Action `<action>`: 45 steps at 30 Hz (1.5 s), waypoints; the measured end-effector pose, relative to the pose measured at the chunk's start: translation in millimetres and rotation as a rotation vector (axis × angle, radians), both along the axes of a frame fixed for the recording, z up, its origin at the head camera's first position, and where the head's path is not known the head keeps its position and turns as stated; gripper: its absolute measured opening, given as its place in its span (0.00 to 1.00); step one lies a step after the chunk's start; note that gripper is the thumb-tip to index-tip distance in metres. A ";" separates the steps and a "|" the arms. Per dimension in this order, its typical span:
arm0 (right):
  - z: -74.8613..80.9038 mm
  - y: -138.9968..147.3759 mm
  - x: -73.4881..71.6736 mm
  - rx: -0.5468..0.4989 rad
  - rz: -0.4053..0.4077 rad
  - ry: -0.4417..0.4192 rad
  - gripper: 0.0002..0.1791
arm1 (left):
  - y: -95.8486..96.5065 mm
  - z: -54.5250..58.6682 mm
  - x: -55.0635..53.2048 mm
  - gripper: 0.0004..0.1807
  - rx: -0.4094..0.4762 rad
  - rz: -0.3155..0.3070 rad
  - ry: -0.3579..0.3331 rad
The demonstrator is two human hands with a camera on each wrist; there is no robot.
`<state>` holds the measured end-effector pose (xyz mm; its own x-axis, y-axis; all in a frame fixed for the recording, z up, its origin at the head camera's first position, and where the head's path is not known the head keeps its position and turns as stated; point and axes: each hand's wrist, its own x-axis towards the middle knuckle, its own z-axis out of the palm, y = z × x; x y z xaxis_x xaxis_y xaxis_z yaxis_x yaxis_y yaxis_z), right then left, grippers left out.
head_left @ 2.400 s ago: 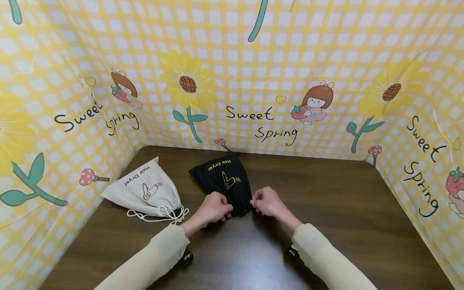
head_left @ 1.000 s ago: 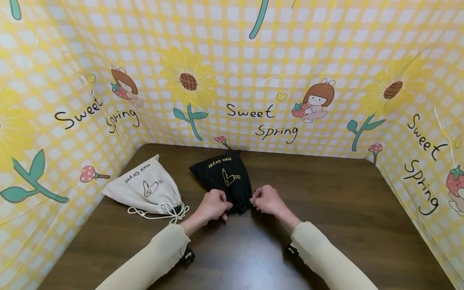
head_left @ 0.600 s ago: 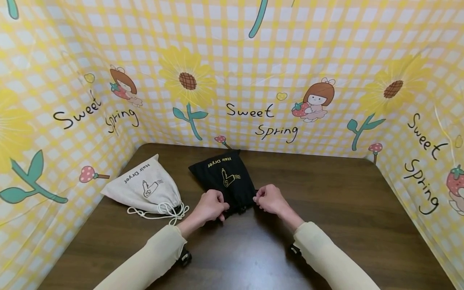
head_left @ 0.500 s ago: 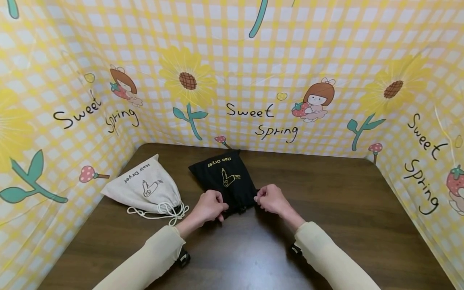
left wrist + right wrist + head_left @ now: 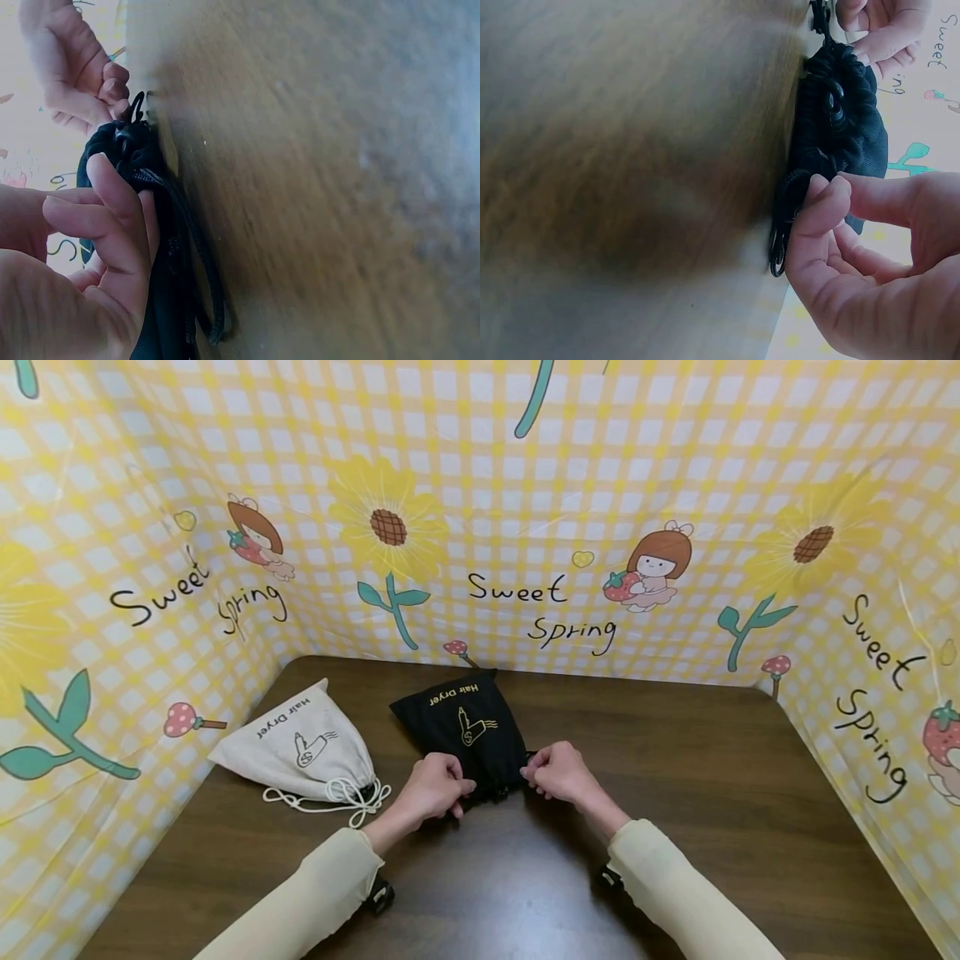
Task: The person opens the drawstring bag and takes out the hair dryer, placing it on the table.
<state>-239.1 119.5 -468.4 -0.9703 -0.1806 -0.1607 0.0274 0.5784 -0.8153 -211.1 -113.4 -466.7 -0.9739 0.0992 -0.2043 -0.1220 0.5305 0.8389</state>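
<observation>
A black drawstring bag (image 5: 480, 727) printed "Hair Dryer" in yellow lies on the table, its gathered mouth toward me. My left hand (image 5: 437, 787) pinches the cord at the left side of that mouth; a loop of black cord (image 5: 206, 262) hangs beside its fingers in the left wrist view. At the opposite side, my right hand (image 5: 558, 772) pinches the cord between thumb and forefinger. Cord loops (image 5: 780, 225) dangle below these fingertips in the right wrist view. The exact pinch points are partly hidden by the fingers. The gathered cloth (image 5: 844, 97) stretches between both hands.
A beige drawstring bag (image 5: 307, 747) with the same print lies at the left, its white cords (image 5: 356, 797) loose near my left wrist. The brown wooden table (image 5: 675, 760) is enclosed by a yellow checked cloth (image 5: 525, 510) at the back and sides.
The right hand shifted slightly right with the bag's edge, then came back a little. The bag's mouth is a bit wider than at first. My left hand stays nearly in place; the beige bag lies still.
</observation>
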 end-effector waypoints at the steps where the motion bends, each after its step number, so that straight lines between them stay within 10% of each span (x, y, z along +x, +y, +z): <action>1: 0.0 0.2 0.4 0.007 -0.001 0.005 0.12 | 0.0 -0.1 0.5 0.13 -0.002 0.000 -0.001; 45: 1.1 3.4 -4.8 0.048 0.015 -0.012 0.13 | -13.5 2.7 2.0 0.14 -0.036 0.021 0.024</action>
